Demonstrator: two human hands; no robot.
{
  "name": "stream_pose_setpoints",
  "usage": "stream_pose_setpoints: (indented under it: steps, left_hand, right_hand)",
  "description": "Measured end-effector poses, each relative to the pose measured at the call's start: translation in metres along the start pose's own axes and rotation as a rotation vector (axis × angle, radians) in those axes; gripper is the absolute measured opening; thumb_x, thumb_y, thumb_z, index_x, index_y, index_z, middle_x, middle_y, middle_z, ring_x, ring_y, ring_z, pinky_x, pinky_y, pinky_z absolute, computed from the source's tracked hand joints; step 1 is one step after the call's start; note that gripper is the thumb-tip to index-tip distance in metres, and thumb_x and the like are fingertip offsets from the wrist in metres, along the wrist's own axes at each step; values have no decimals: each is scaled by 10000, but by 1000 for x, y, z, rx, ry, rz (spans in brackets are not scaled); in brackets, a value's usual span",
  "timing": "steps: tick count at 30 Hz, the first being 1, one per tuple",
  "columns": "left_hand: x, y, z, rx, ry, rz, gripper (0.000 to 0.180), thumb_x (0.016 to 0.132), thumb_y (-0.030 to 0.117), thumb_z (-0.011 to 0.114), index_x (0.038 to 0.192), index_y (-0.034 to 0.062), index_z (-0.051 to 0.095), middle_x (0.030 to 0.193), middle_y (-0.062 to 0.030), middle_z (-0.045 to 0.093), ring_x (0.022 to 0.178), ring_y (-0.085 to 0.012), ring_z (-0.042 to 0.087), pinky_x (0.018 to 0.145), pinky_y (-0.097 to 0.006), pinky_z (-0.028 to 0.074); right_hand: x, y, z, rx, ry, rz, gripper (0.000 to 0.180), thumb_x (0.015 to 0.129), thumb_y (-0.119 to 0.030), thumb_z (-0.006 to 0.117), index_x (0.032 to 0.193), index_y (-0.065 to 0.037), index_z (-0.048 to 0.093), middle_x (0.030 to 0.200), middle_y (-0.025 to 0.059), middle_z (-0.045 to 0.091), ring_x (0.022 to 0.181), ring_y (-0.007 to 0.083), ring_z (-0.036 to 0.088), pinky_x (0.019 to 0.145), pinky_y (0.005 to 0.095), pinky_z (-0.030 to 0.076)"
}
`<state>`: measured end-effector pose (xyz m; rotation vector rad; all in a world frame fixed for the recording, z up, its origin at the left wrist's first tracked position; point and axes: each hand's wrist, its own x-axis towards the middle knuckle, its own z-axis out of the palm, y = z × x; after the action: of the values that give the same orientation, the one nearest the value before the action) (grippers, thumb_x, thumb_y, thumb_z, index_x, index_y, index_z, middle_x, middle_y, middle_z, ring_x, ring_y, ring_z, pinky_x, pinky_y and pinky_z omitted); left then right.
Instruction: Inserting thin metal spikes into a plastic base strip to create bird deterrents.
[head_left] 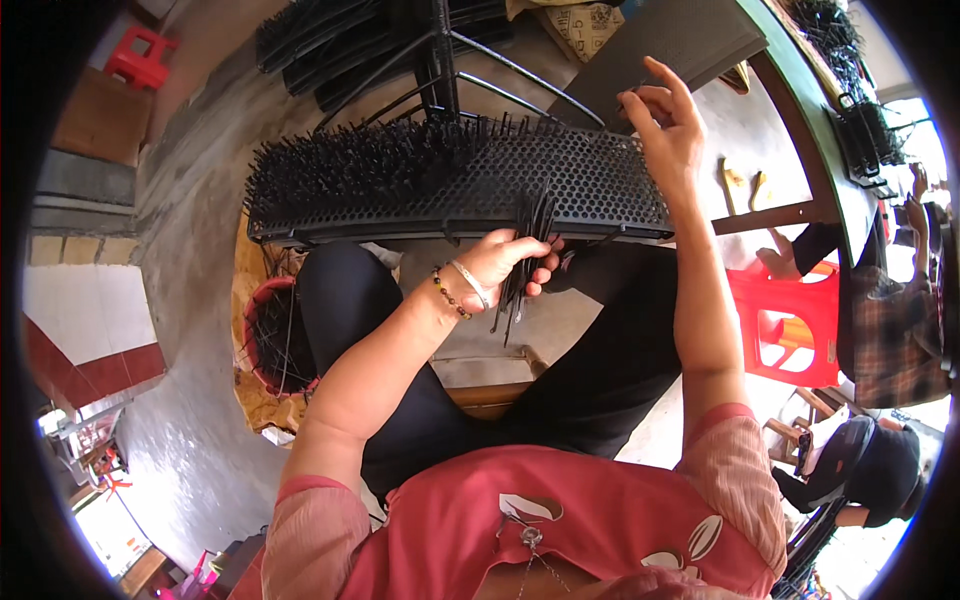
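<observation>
A bundle of thin black rods [530,240] is gripped upright in my left hand [508,262], between thumb and fingers, at the front edge of a long perforated black panel [590,180]. Black rods [340,170] stand densely in the holes of the panel's left half; the right part shows bare holes. Over the panel's right end my right hand [670,125] is raised. Its forefinger points up, while the thumb and another finger close toward each other. Anything thin between them cannot be made out.
A black metal frame [442,70] stands behind the panel. A red basket of dark strands [272,310] sits by my left knee. Beyond my right arm are a red stool [800,345], a green-topped table [825,130] and another person's hand [780,255]. A grey board [680,50] lies behind.
</observation>
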<state>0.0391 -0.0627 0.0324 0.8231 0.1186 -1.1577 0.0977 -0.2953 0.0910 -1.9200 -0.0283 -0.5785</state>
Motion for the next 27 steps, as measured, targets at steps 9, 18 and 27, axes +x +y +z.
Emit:
stream_pose_setpoints:
  steps: [9,18,27]
  left_hand:
    - [5,-12,-1,94,-2,26,239,890,221,587,1043,37,569,820,-13,569,650,-69,500,510,-201,403]
    - [3,-7,-7,109,107,39,227,879,251,613,988,56,570,796,-18,575,613,-61,478,480,-198,376]
    - [1,-5,-7,72,123,42,266,905,273,566,1029,38,555,789,-26,573,601,-65,472,465,-196,364]
  right_hand:
    - [-3,42,25,-115,53,23,418,822,-98,661,1208,-74,504,870,77,660,773,112,624,700,242,495]
    - [-9,42,34,-296,13,-57,376,837,-112,633,1191,-95,509,858,111,659,781,193,663,703,303,515]
    - [-12,46,36,-440,-17,-203,323,811,-96,658,1116,-92,555,832,100,658,770,211,657,693,310,517]
